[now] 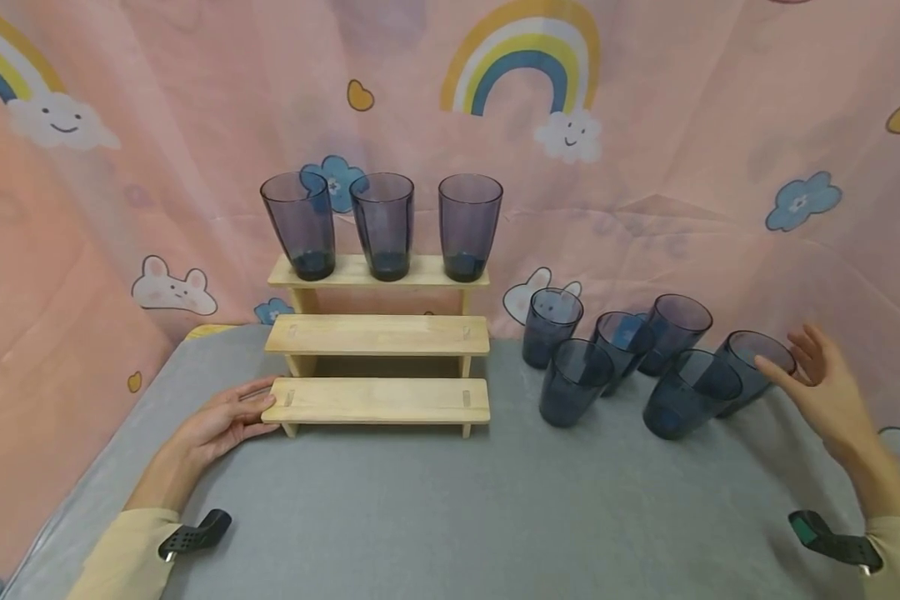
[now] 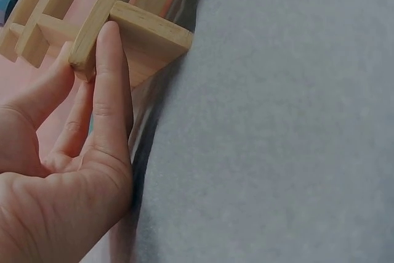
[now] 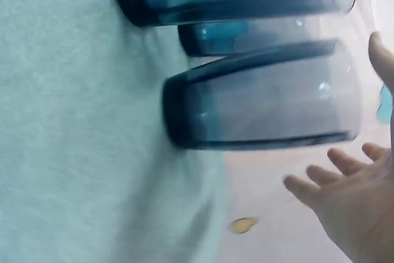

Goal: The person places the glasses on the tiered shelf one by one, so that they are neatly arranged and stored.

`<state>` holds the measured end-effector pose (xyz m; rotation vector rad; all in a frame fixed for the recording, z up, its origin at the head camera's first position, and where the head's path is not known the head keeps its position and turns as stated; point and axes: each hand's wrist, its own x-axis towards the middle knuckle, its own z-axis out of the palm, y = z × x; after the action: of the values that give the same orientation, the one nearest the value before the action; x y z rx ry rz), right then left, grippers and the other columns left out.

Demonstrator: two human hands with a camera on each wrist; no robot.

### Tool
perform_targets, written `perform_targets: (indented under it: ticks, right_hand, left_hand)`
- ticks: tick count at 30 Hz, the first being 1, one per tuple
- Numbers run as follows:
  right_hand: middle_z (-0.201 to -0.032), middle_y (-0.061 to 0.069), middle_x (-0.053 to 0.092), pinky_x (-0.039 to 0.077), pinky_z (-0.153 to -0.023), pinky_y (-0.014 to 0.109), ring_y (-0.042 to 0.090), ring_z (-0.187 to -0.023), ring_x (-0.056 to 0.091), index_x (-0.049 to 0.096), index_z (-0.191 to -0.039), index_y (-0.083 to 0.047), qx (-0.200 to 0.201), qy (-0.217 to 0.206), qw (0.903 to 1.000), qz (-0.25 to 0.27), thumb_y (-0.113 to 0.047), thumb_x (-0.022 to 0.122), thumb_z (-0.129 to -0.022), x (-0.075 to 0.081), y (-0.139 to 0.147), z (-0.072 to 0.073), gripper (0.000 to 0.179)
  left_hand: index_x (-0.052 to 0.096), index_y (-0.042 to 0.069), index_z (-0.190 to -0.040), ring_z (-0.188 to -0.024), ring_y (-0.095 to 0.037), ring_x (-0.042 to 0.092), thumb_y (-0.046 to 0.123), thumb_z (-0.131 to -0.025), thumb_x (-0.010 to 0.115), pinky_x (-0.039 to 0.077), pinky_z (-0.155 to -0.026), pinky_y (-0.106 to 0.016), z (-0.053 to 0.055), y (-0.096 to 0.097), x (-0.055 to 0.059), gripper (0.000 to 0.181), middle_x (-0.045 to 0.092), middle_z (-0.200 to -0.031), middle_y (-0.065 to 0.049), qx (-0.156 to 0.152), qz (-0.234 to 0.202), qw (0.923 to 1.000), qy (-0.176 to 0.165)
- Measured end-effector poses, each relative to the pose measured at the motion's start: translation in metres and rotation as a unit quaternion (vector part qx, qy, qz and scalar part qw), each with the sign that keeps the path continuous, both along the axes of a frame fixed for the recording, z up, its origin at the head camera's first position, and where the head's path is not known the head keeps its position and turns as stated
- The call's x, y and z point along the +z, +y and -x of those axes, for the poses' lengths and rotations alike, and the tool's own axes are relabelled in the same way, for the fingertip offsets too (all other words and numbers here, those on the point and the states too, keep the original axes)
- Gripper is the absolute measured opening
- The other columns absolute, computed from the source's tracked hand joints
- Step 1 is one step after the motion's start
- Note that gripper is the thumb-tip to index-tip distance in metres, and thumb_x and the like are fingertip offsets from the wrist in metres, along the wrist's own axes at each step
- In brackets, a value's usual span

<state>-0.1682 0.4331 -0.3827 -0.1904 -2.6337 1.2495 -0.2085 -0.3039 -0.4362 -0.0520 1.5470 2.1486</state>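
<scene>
A three-step wooden stand (image 1: 375, 400) stands on the cloth, with three purple-tinted drinking glasses in a row on its top step. My left hand (image 1: 228, 421) pinches the left end of the lowest step; in the left wrist view the thumb and the fingers (image 2: 111, 90) lie on opposite faces of that board. At the right, my right hand (image 1: 828, 387) is beside the rim of the outermost glass (image 1: 750, 367), fingers spread and holding nothing. The right wrist view shows that glass (image 3: 265, 100) upright, with the thumb and fingertips near its rim.
Several more tinted glasses (image 1: 682, 400) stand close together to the right of the stand, some overlapping in view. Grey cloth (image 1: 450, 517) covers the table. A pink printed curtain (image 1: 645, 83) hangs behind and along the left side.
</scene>
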Motion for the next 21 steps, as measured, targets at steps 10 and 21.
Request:
perform_targets:
  ticks: [10, 21]
  right_hand:
    - [-0.161, 0.013, -0.011, 0.002, -0.112, 0.065, 0.048, -0.142, -0.003, -0.012, -0.154, -0.038, 0.010, -0.052, 0.9972, 0.052, -0.031, 0.061, -0.099, -0.028, 0.010, -0.001, 0.092]
    - [-0.135, -0.028, 0.042, 0.022, -0.095, -0.003, 0.010, -0.146, 0.021, 0.015, -0.156, -0.039, 0.011, -0.009, 0.9991, 0.041, -0.024, 0.065, -0.097, -0.032, 0.007, 0.000, 0.079]
  left_hand:
    - [-0.002, -0.003, -0.155, -0.101, -0.016, 0.065, 0.006, -0.103, 0.049, 0.057, -0.083, -0.033, 0.000, 0.002, 0.000, 0.073, 0.062, -0.113, 0.004, -0.001, -0.003, 1.0000, -0.003]
    - [-0.003, -0.002, -0.155, -0.102, -0.016, 0.065, 0.006, -0.103, 0.048, 0.057, -0.084, -0.033, -0.001, -0.001, -0.002, 0.073, 0.061, -0.114, 0.006, 0.000, 0.000, 1.0000, -0.004]
